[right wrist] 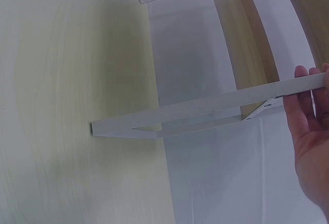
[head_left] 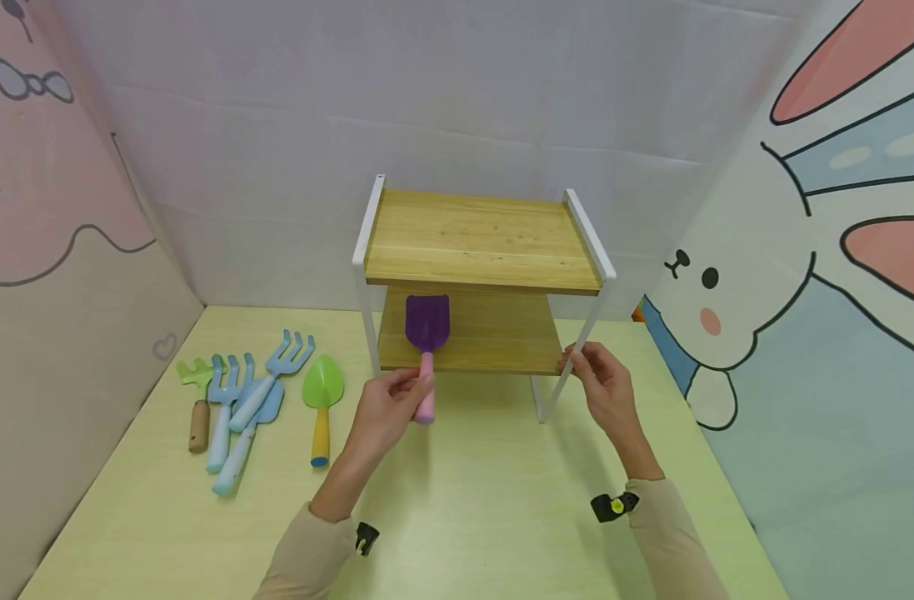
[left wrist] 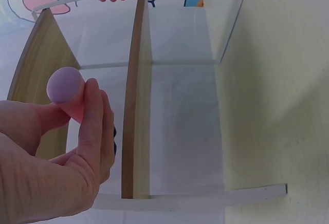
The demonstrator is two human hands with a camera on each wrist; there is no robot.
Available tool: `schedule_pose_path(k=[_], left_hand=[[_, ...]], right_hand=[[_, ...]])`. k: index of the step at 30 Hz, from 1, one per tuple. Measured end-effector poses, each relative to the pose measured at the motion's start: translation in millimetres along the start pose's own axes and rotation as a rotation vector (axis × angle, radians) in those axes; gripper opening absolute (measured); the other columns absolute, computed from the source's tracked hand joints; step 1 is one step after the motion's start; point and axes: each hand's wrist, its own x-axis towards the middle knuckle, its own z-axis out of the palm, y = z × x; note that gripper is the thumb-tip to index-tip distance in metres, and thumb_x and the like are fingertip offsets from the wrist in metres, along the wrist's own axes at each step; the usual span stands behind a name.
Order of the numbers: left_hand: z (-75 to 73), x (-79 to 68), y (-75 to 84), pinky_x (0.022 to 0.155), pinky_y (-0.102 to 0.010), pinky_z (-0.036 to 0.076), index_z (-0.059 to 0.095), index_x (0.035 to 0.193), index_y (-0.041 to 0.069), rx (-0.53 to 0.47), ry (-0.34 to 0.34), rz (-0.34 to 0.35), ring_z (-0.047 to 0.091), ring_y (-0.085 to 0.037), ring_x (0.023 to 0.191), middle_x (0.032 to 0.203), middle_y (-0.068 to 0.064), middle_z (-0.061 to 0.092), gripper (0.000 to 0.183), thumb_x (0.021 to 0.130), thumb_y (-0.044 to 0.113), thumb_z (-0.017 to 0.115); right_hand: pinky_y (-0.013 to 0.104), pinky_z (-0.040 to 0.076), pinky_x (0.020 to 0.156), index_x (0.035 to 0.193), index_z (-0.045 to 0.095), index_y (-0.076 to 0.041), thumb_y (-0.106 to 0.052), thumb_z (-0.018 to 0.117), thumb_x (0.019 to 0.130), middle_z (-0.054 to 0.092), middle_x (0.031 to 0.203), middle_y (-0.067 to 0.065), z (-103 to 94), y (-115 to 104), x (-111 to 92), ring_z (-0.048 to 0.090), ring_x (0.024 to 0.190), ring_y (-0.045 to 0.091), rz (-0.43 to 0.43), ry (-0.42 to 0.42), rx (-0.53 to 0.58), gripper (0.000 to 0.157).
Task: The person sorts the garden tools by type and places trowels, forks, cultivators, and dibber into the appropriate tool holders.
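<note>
My left hand (head_left: 383, 410) pinches the pink handle of a small garden shovel (head_left: 427, 321) between thumb and fingers. Its purple blade points away, in front of the lower board (head_left: 494, 333) of a two-tier wooden shelf (head_left: 482, 237) with a white frame. In the left wrist view, the round end of the pink handle (left wrist: 66, 85) faces the camera. Whether the blade touches the board, I cannot tell. At the shelf's right side, my right hand (head_left: 605, 390) grips the white front leg (right wrist: 205, 103), its fingers behind the bar in the right wrist view.
Left of the shelf lie a green trowel (head_left: 322, 383) with a yellow handle, a green rake (head_left: 199, 408) with a brown handle, and several overlapping blue tools (head_left: 235, 450). A white cloth wall (head_left: 277, 167) stands behind; printed panels flank the pale table (head_left: 486, 517).
</note>
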Motion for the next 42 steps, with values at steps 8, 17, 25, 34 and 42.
schedule_pose_path(k=[8, 17, 25, 34, 42], left_hand=[[0.5, 7.3, 7.5, 0.068, -0.025, 0.058, 0.069, 0.127, -0.005, 0.051, -0.001, -0.003, 0.069, -0.017, 0.081, 0.1, -0.014, 0.074, 0.042, 0.1, 0.027, 0.071], [0.9, 15.1, 16.0, 0.07, -0.028, 0.059, 0.073, 0.121, -0.004, 0.1, -0.006, 0.004, 0.071, -0.019, 0.084, 0.1, -0.014, 0.076, 0.04, 0.101, 0.031, 0.069], [2.3, 25.6, 24.0, 0.072, -0.03, 0.061, 0.073, 0.121, -0.004, 0.085, -0.02, -0.031, 0.074, -0.019, 0.082, 0.1, -0.014, 0.077, 0.041, 0.1, 0.032, 0.069], [4.1, 32.8, 30.6, 0.084, -0.034, 0.06, 0.073, 0.121, -0.001, 0.05, -0.016, -0.116, 0.072, -0.022, 0.095, 0.107, -0.012, 0.075, 0.044, 0.1, 0.037, 0.066], [4.8, 38.4, 32.0, 0.086, -0.031, 0.058, 0.07, 0.124, -0.005, -0.04, -0.002, -0.131, 0.071, -0.019, 0.094, 0.108, -0.016, 0.075, 0.045, 0.1, 0.032, 0.067]], right_hand=[[0.027, 0.059, 0.087, 0.112, 0.06, 0.017, 0.006, 0.052, 0.104, 0.066, 0.102, 0.011, 0.1, -0.8, 0.1, 0.07, 0.091, 0.013, 0.007, 0.005, -0.018, 0.015], [0.027, 0.059, 0.087, 0.112, 0.06, 0.017, 0.008, 0.052, 0.104, 0.067, 0.101, 0.012, 0.2, 1.6, 0.9, 0.07, 0.091, 0.014, 0.001, 0.005, 0.0, 0.015], [0.027, 0.059, 0.087, 0.112, 0.059, 0.018, 0.008, 0.052, 0.103, 0.067, 0.102, 0.007, 0.5, 1.2, 0.4, 0.07, 0.092, 0.013, 0.008, 0.013, 0.005, 0.015], [0.027, 0.059, 0.087, 0.112, 0.059, 0.019, 0.009, 0.052, 0.103, 0.068, 0.101, 0.005, 1.2, 2.7, 0.0, 0.07, 0.091, 0.013, -0.003, 0.015, 0.012, 0.014], [0.027, 0.059, 0.087, 0.112, 0.059, 0.018, 0.008, 0.052, 0.103, 0.067, 0.102, 0.007, 0.8, 1.8, -0.4, 0.07, 0.091, 0.014, 0.012, 0.018, 0.014, 0.015]])
